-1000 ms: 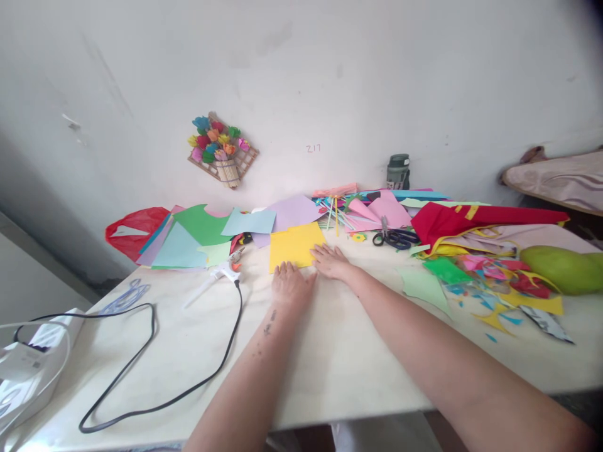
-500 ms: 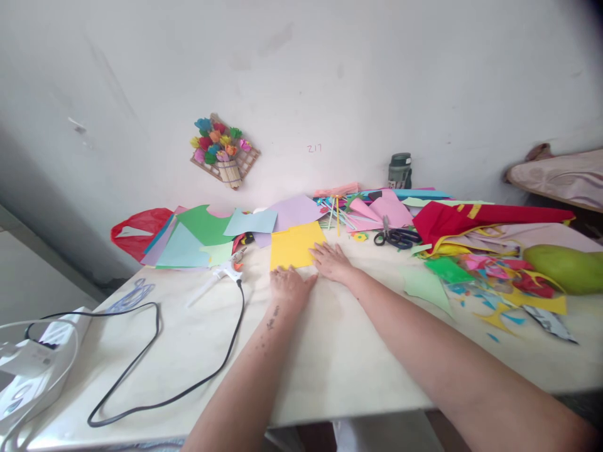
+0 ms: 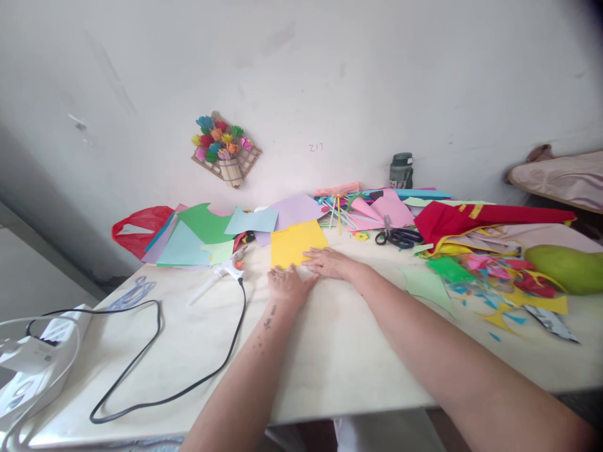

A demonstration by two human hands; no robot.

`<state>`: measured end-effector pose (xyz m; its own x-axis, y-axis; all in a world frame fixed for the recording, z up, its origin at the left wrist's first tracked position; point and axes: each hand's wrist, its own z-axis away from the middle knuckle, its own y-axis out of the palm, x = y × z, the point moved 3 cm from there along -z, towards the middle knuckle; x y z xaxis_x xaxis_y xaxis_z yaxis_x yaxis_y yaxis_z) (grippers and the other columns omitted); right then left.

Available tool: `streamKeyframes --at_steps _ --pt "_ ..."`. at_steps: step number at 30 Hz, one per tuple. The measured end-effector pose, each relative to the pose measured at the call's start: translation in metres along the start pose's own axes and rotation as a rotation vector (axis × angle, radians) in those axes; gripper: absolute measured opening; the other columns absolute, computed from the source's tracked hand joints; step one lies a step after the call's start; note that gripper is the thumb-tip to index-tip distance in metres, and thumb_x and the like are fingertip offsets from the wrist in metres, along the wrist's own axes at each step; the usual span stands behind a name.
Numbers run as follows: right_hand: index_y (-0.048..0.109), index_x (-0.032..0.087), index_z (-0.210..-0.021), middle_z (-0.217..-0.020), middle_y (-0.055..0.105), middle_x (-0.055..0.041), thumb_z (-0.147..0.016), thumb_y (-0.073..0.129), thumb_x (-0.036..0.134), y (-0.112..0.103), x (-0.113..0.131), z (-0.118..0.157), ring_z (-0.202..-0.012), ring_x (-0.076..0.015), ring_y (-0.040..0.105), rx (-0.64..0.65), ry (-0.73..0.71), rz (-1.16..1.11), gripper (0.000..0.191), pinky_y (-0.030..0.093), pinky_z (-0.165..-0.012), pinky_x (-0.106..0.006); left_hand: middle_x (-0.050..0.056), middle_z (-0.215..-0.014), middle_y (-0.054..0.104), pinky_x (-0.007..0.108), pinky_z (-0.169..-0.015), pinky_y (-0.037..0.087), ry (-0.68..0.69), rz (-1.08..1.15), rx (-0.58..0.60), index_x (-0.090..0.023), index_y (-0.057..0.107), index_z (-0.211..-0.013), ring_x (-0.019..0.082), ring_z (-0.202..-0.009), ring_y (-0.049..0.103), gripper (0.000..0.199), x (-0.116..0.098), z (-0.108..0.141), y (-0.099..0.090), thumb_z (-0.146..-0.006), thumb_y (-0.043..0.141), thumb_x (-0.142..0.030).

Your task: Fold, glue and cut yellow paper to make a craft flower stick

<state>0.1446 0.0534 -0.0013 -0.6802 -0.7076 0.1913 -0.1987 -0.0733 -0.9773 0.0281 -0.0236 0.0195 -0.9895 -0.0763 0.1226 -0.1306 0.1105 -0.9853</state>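
Observation:
A yellow paper sheet (image 3: pixel 298 243) lies flat on the pale table (image 3: pixel 353 351), beneath both hands' fingertips. My left hand (image 3: pixel 288 285) rests at its near left edge, palm down with the fingers spread. At the near right corner my right hand (image 3: pixel 330 263) lies flat, fingers stretched out over the paper's edge and pointing left. The two hands are close together, and neither grasps anything. Behind the sheet are a light blue paper (image 3: pixel 252 221) and a purple paper (image 3: pixel 296 210).
To the left are a white glue gun (image 3: pixel 229 270) with a black cord and a power strip (image 3: pixel 40 364). Black scissors (image 3: pixel 398 237), a red cloth (image 3: pixel 452 223), paper scraps (image 3: pixel 504 307) and a green fruit (image 3: pixel 565 269) lie right. A bottle (image 3: pixel 401 171) stands behind.
My right hand has slid left and slightly nearer along the yellow paper's edge, its fingers now closer to my left hand. My left hand has barely moved.

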Motion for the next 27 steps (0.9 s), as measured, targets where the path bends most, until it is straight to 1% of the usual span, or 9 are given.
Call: streamKeyframes --at_steps 3,5,10,16,20,21,23,25,27 --pt "0.043 0.035 -0.123 -0.139 0.025 0.0087 -0.086 0.030 0.040 -0.003 -0.006 0.005 -0.129 -0.0174 0.015 0.039 0.025 -0.023 0.040 0.013 -0.104 -0.041 0.024 -0.113 0.052 0.042 -0.090 0.028 -0.009 0.004 -0.009 -0.005 0.047 -0.118 0.034 -0.113 0.041 0.079 0.002 0.000 -0.001 -0.073 0.025 -0.067" --pt "0.044 0.035 -0.122 -0.139 0.025 0.0090 -0.086 0.029 0.039 -0.006 -0.013 0.009 -0.130 -0.0175 0.015 0.056 0.058 -0.048 0.039 0.012 -0.104 -0.041 0.024 -0.113 0.052 0.041 -0.089 0.030 -0.031 -0.006 -0.011 -0.004 0.049 -0.115 0.034 -0.111 0.043 0.081 0.003 0.000 -0.001 -0.072 0.024 -0.068" --pt "0.052 0.027 -0.117 -0.138 0.028 0.0060 -0.084 0.035 0.035 -0.015 -0.030 0.021 -0.128 -0.0151 0.019 0.029 0.114 -0.115 0.038 0.013 -0.105 -0.031 0.023 -0.111 0.054 0.041 -0.089 0.030 -0.056 -0.047 0.003 -0.005 0.055 -0.111 0.033 -0.109 0.045 0.082 0.007 -0.002 0.000 -0.072 0.021 -0.069" --pt "0.054 0.026 -0.114 -0.137 0.029 0.0064 -0.081 0.041 0.034 -0.020 -0.046 0.033 -0.129 -0.0147 0.018 0.030 0.173 -0.197 0.036 0.017 -0.104 -0.030 0.020 -0.108 0.057 0.047 -0.086 0.031 -0.084 -0.076 -0.008 -0.013 0.059 -0.108 0.035 -0.107 0.046 0.077 0.013 -0.006 0.002 -0.073 0.019 -0.069" --pt "0.055 0.026 -0.112 -0.137 0.027 0.0073 -0.079 0.045 0.031 -0.027 -0.050 0.043 -0.128 -0.0154 0.019 0.030 0.175 -0.237 0.035 0.017 -0.104 -0.029 0.025 -0.113 0.053 0.046 -0.090 0.029 -0.097 -0.082 0.051 -0.006 0.056 -0.110 0.037 -0.111 0.042 0.083 0.013 -0.006 0.002 -0.073 0.018 -0.069" --pt "0.056 0.025 -0.111 -0.137 0.027 0.0071 -0.078 0.046 0.029 -0.029 -0.049 0.044 -0.128 -0.0154 0.021 0.024 0.178 -0.250 0.035 0.017 -0.104 -0.029 0.026 -0.117 0.049 0.045 -0.092 0.027 -0.118 -0.078 0.058 -0.002 0.052 -0.114 0.037 -0.114 0.039 0.085 0.014 -0.006 0.002 -0.073 0.018 -0.069" --pt "0.057 0.025 -0.110 -0.137 0.027 0.0071 -0.076 0.048 0.025 -0.032 -0.047 0.046 -0.128 -0.0158 0.021 0.016 0.194 -0.275 0.035 0.018 -0.104 -0.028 0.027 -0.127 0.039 0.043 -0.096 0.023 -0.131 -0.051 0.025 0.002 0.041 -0.122 0.037 -0.120 0.031 0.088 0.014 -0.005 0.002 -0.073 0.020 -0.068" --pt "0.059 0.025 -0.108 -0.136 0.030 0.0071 -0.075 0.049 0.023 -0.033 -0.045 0.046 -0.128 -0.0165 0.021 0.007 0.219 -0.291 0.034 0.019 -0.104 -0.028 0.023 -0.134 0.030 0.041 -0.100 0.018 -0.034 -0.009 -0.057 0.002 0.033 -0.127 0.034 -0.125 0.022 0.083 0.009 -0.005 0.001 -0.076 0.022 -0.063" --pt "0.061 0.025 -0.106 -0.134 0.033 0.0061 -0.074 0.052 0.023 -0.032 -0.044 0.044 -0.126 -0.0170 0.026 -0.023 0.228 -0.299 0.033 0.021 -0.103 -0.027 0.016 -0.137 0.028 0.038 -0.103 0.015 0.142 0.033 -0.114 -0.004 0.030 -0.130 0.027 -0.128 0.019 0.073 0.000 -0.006 0.003 -0.080 0.020 -0.056"
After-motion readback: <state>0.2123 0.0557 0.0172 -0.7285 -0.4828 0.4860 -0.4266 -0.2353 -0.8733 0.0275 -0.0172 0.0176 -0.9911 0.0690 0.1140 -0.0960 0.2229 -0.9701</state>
